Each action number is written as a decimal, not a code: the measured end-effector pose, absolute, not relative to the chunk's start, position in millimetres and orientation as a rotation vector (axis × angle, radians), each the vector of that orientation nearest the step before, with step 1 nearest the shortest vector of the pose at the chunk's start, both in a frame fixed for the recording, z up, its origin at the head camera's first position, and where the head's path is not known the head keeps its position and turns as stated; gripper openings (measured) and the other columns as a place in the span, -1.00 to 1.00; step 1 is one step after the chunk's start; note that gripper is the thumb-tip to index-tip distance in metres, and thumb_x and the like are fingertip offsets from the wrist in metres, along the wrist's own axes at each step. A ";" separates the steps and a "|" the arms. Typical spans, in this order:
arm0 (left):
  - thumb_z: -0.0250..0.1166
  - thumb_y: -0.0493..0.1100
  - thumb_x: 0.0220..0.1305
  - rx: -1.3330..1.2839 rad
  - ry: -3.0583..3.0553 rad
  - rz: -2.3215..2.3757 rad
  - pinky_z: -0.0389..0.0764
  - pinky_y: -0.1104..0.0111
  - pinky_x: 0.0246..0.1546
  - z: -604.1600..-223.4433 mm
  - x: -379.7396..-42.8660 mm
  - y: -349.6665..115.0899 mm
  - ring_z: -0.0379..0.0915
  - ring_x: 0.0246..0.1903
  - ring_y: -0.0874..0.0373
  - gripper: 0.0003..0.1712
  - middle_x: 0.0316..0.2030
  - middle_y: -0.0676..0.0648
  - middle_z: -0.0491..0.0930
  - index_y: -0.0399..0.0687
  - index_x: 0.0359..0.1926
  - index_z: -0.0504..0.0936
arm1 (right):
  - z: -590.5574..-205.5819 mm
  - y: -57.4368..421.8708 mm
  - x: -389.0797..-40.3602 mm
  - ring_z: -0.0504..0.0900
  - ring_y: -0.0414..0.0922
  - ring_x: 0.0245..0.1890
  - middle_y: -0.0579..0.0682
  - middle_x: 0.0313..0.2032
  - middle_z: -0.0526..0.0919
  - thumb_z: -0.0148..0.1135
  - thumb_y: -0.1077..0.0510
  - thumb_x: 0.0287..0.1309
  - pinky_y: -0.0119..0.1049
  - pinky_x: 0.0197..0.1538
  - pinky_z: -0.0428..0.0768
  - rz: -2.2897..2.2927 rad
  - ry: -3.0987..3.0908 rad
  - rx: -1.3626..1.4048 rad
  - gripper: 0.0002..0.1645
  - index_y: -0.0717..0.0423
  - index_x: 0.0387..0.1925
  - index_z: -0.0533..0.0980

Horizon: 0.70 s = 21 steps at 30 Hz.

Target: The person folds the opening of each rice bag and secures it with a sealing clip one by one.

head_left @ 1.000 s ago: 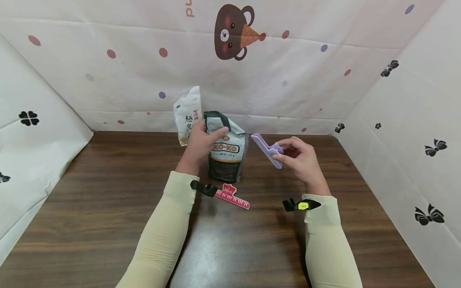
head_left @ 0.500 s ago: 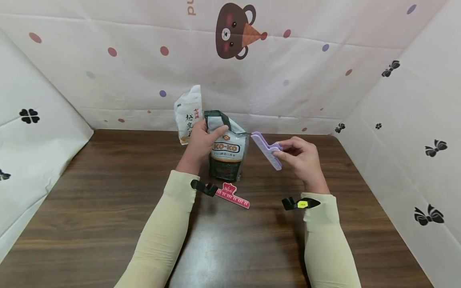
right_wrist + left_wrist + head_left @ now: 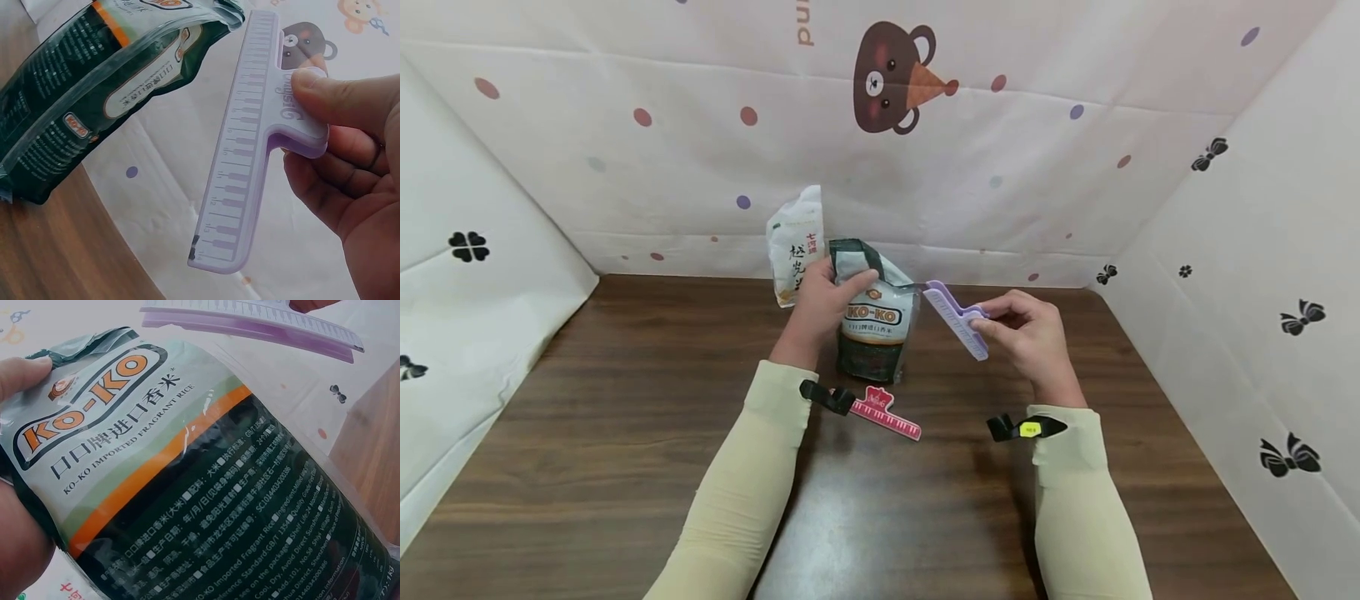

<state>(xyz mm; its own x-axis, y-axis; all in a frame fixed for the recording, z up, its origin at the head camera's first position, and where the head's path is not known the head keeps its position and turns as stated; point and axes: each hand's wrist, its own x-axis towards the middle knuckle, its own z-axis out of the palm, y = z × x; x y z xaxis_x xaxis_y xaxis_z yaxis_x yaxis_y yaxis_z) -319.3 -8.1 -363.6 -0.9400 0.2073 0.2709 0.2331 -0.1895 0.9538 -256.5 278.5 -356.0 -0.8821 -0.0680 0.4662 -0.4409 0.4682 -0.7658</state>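
My left hand grips the upper left side of a green and white KO-KO rice bag, thumb across its front. The bag's top is folded over, and in the left wrist view its printed front fills most of the picture. To the right, my right hand pinches the handle of a purple clip with piano-key print. In the right wrist view the clip stands beside the bag, a small gap between them. A red piano-print clip lies on the table, partly covered by the left wrist strap.
A white rice bag stands behind my left hand, close to the back cloth with its bear print. Patterned white cloth walls close off both sides of the brown wooden table.
The purple clip has turned slightly, showing more of its printed face, and its lower end sits a little lower. Both hands keep their holds. The whole head view has shifted slightly.
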 end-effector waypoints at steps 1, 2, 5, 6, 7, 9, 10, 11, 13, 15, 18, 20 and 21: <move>0.33 -0.19 0.24 -0.546 -1.976 -2.359 0.57 0.34 -0.22 -363.6 -319.4 -8.6 0.56 -0.30 0.19 -0.85 -0.34 0.05 0.65 -0.14 -0.20 0.61 | -354.7 277.9 -257.2 0.59 -0.22 -0.48 -0.21 -0.38 0.64 0.48 0.25 -0.04 -0.49 -0.44 0.55 1.373 -2.354 0.435 -0.80 0.22 -0.31 0.68; 0.33 -0.19 0.24 -0.554 -1.968 -2.364 0.58 0.34 -0.22 -363.8 -319.6 -9.0 0.57 -0.30 0.19 -0.86 -0.34 0.05 0.65 -0.13 -0.21 0.62 | -353.5 277.4 -258.0 0.59 -0.21 -0.49 -0.22 -0.39 0.64 0.48 0.25 -0.04 -0.49 -0.45 0.55 1.360 -2.358 0.443 -0.81 0.21 -0.31 0.68; 0.34 -0.20 0.23 -0.584 -1.952 -2.369 0.59 0.34 -0.23 -364.1 -319.8 -10.7 0.58 -0.31 0.19 -0.88 -0.35 0.05 0.66 -0.11 -0.23 0.63 | -350.3 275.2 -259.9 0.59 -0.20 -0.50 -0.24 -0.39 0.65 0.49 0.26 -0.05 -0.47 -0.46 0.54 1.346 -2.372 0.453 -0.81 0.21 -0.32 0.68; 0.34 -0.20 0.23 -0.591 -1.953 -2.366 0.59 0.34 -0.23 -364.3 -319.7 -11.1 0.59 -0.32 0.19 -0.88 -0.36 0.05 0.66 -0.11 -0.23 0.63 | -349.6 274.3 -260.3 0.59 -0.20 -0.50 -0.24 -0.38 0.65 0.49 0.26 -0.05 -0.47 -0.46 0.54 1.344 -2.378 0.456 -0.81 0.20 -0.32 0.68; 0.34 -0.19 0.23 -0.595 -1.960 -2.359 0.59 0.34 -0.24 -364.5 -319.3 -11.6 0.59 -0.32 0.19 -0.89 -0.36 0.05 0.67 -0.11 -0.23 0.63 | -349.2 273.7 -261.1 0.60 -0.19 -0.50 -0.23 -0.38 0.66 0.49 0.26 -0.05 -0.46 -0.47 0.54 1.341 -2.386 0.458 -0.81 0.20 -0.32 0.68; 0.34 -0.19 0.23 -0.600 -1.967 -2.353 0.59 0.33 -0.23 -365.0 -319.0 -12.3 0.59 -0.31 0.19 -0.88 -0.36 0.05 0.67 -0.12 -0.23 0.63 | -347.9 271.9 -262.1 0.61 -0.16 -0.50 -0.21 -0.37 0.66 0.49 0.26 -0.05 -0.45 -0.47 0.55 1.343 -2.398 0.462 -0.81 0.19 -0.32 0.68; 0.34 -0.19 0.23 -0.601 -1.970 -2.351 0.59 0.33 -0.23 -365.2 -318.7 -12.6 0.59 -0.31 0.18 -0.87 -0.36 0.05 0.67 -0.12 -0.23 0.63 | -347.4 271.1 -262.4 0.61 -0.13 -0.50 -0.19 -0.36 0.66 0.48 0.26 -0.05 -0.45 -0.47 0.55 1.345 -2.403 0.463 -0.81 0.19 -0.32 0.67; 0.34 -0.20 0.23 -0.606 -1.972 -2.347 0.59 0.32 -0.23 -365.5 -318.5 -12.7 0.59 -0.32 0.17 -0.87 -0.36 0.04 0.67 -0.14 -0.22 0.63 | -347.3 270.4 -262.9 0.62 -0.08 -0.50 -0.16 -0.36 0.66 0.48 0.26 -0.05 -0.45 -0.47 0.55 1.346 -2.408 0.465 -0.81 0.19 -0.32 0.67; 0.34 -0.19 0.24 -0.611 -1.986 -2.335 0.59 0.32 -0.22 -366.0 -318.4 -12.8 0.59 -0.32 0.17 -0.84 -0.36 0.04 0.67 -0.17 -0.21 0.63 | -346.5 269.4 -263.7 0.62 -0.04 -0.49 -0.10 -0.34 0.67 0.48 0.28 -0.04 -0.45 -0.47 0.55 1.340 -2.419 0.470 -0.81 0.20 -0.31 0.67; 0.33 -0.18 0.25 -0.620 -1.995 -2.314 0.59 0.31 -0.23 -366.1 -318.6 -12.8 0.59 -0.32 0.17 -0.82 -0.36 0.03 0.67 -0.21 -0.20 0.62 | -345.4 267.9 -264.8 0.63 0.01 -0.48 -0.02 -0.33 0.68 0.47 0.28 -0.04 -0.45 -0.46 0.55 1.338 -2.422 0.474 -0.82 0.20 -0.33 0.67; 0.33 -0.16 0.25 -0.616 -2.010 -2.292 0.59 0.31 -0.24 -366.5 -318.7 -12.9 0.59 -0.33 0.17 -0.78 -0.37 0.03 0.67 -0.23 -0.18 0.62 | -343.8 265.7 -267.0 0.62 -0.02 -0.50 0.09 -0.32 0.68 0.47 0.28 -0.04 -0.45 -0.47 0.55 1.320 -2.426 0.497 -0.83 0.21 -0.34 0.66; 0.34 -0.15 0.24 -0.610 -2.013 -2.296 0.60 0.31 -0.24 -366.9 -319.1 -13.1 0.60 -0.33 0.16 -0.78 -0.37 0.03 0.68 -0.23 -0.18 0.63 | -342.7 264.0 -268.9 0.62 -0.01 -0.51 0.14 -0.33 0.68 0.47 0.27 -0.04 -0.45 -0.47 0.55 1.313 -2.425 0.514 -0.84 0.22 -0.35 0.66; 0.34 -0.15 0.24 -0.605 -2.012 -2.305 0.60 0.31 -0.24 -367.1 -319.2 -13.3 0.61 -0.33 0.16 -0.77 -0.37 0.02 0.68 -0.22 -0.17 0.63 | -342.5 263.5 -270.2 0.62 -0.03 -0.51 0.15 -0.33 0.68 0.47 0.28 -0.03 -0.44 -0.47 0.55 1.311 -2.424 0.525 -0.84 0.23 -0.35 0.66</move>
